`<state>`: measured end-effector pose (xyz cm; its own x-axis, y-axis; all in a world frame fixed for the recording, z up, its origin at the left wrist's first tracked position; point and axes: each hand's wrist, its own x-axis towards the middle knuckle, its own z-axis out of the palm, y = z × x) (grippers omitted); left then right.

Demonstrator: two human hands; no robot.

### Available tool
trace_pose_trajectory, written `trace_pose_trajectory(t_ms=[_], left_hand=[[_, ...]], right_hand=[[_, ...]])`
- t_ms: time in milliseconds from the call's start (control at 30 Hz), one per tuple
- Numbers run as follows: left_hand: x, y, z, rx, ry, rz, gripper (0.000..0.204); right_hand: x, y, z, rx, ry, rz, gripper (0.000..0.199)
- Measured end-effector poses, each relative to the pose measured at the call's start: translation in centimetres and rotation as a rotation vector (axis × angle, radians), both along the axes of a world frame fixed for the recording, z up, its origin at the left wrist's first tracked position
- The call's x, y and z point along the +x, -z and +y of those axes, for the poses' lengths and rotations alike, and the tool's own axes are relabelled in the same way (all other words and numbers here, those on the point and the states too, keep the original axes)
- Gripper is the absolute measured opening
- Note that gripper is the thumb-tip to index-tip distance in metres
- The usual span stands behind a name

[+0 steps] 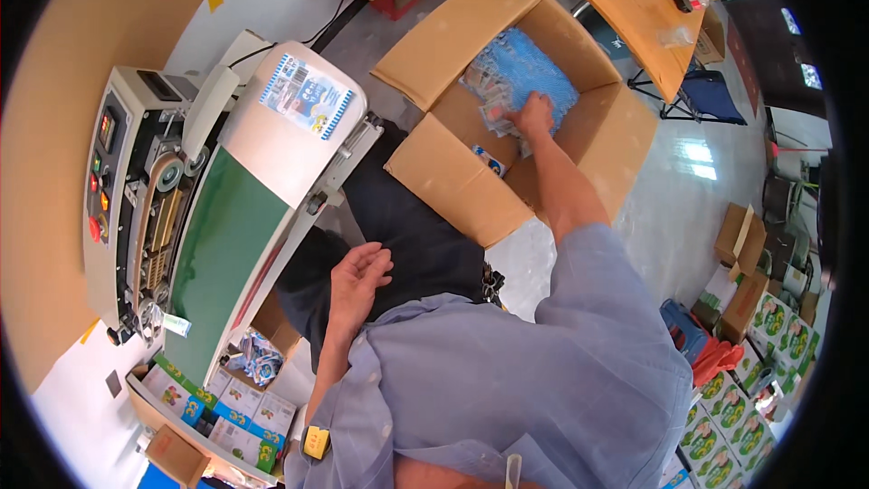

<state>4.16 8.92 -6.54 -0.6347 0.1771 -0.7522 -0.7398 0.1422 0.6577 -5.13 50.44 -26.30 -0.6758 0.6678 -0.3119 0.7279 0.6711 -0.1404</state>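
My right hand reaches down into an open cardboard box. Its fingers are closed on a small clear packet among several similar ones. Beside it in the box lies a blue mesh-like sheet or bag, and a small blue-and-white printed packet sits nearer me. Over my lap, my left hand is loosely curled with fingers apart and nothing in it. A blue-and-white printed pouch lies flat on the pale metal plate of the sealing machine, to the left of the box.
The machine's green conveyor belt runs along my left, beside a control panel with buttons. Printed cartons fill a container at lower left. A wooden table stands beyond the box; stacked cartons are at lower right.
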Motion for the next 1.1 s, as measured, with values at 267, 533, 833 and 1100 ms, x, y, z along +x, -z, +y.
trace_pose_trajectory(t_ms=[267, 533, 833, 1100], left_hand=[[-0.5, -0.1, 0.8, -0.028, -0.042, -0.011, 0.033], [-0.7, -0.1, 1.2, -0.033, -0.022, -0.003, 0.034], [-0.5, 0.2, 0.8, -0.016, -0.047, -0.007, 0.033], [-0.4, 0.1, 0.6, 0.006, -0.039, 0.014, 0.032]], right_hand=[[0.0, 0.8, -2.5, 0.284, -0.166, 0.095, 0.073], [0.4, 2.8, -2.4, 0.002, -0.123, 0.229, 0.065], [-0.3, 5.7, -0.9, -0.379, 0.134, 0.359, 0.079], [-0.4, 2.7, 2.6, -0.367, 0.110, 0.237, 0.083]])
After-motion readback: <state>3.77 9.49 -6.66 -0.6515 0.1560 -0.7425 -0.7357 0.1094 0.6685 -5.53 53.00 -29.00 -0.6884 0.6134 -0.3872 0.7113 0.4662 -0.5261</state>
